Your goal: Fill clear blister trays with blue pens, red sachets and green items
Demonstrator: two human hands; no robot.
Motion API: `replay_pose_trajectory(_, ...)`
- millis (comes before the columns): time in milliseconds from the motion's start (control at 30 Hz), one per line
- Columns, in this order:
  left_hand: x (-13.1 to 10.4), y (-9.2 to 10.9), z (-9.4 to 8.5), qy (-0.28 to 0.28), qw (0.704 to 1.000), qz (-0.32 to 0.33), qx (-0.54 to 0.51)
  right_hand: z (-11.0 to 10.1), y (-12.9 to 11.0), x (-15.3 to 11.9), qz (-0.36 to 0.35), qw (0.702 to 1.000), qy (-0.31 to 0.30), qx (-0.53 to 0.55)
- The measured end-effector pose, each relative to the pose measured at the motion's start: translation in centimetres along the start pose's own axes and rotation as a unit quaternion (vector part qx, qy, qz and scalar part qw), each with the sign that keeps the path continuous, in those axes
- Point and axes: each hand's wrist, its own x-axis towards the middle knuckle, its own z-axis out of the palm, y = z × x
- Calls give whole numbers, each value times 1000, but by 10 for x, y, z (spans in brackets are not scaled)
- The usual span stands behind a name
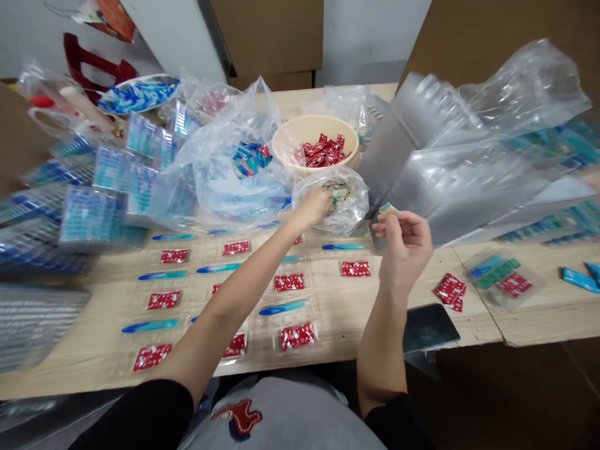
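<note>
My left hand [315,207] reaches into a clear plastic bag [359,187] of small green and beige packets [341,195]; its fingertips are among them, and what they pinch is hidden. Right of the bag, my right hand [407,236] is raised above the table, pinching a small green and beige packet [388,209] between thumb and fingers. Below my hands lie rows of clear trays with red packets [289,282] and blue pens [284,307]. Behind the bag stands a cream bowl [285,147] of red packets.
Stacked packs of blue items [91,215] and a large plastic bag [225,187] fill the left. Stacked clear trays [469,187] stand at the right. A black phone [430,327] lies near the front edge, beside loose red packets [450,289].
</note>
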Motion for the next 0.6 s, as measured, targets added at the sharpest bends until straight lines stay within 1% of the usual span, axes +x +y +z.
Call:
replay_pose_trajectory(67, 16, -5, 11, 0, 998, -29, 58, 3, 3, 7, -10, 1000, 9, -16)
replay_pose_trajectory(133, 23, -9, 18, 2, 996, -42, 80, 6, 6, 13, -14, 999, 13, -32)
replay_pose_trajectory(200, 25, -14, 21, 7, 996, -41, 78, 9, 10, 18, -10, 999, 7, -31)
replay_pose_trajectory(300, 22, -18, 19, 21, 998, -35, 56, 12, 18, 23, 1, 1000, -4, -17)
replay_pose_trajectory(367, 17, -15, 15, 25, 999, -28, 8, 13, 25, 26, 10, 1000, -12, -11)
replay_pose_trajectory(433, 10, -8, 11, 24, 996, -18, -84, 14, 33, 29, 37, 999, -37, -4)
replay_pose_trajectory(533, -5, 5, 2, 0, 968, -17, -250, 16, 46, 29, 108, 988, -110, 11)
replay_pose_trajectory(600, -14, 14, -5, -17, 949, -20, -314, 18, 52, 28, 143, 977, -153, 28)
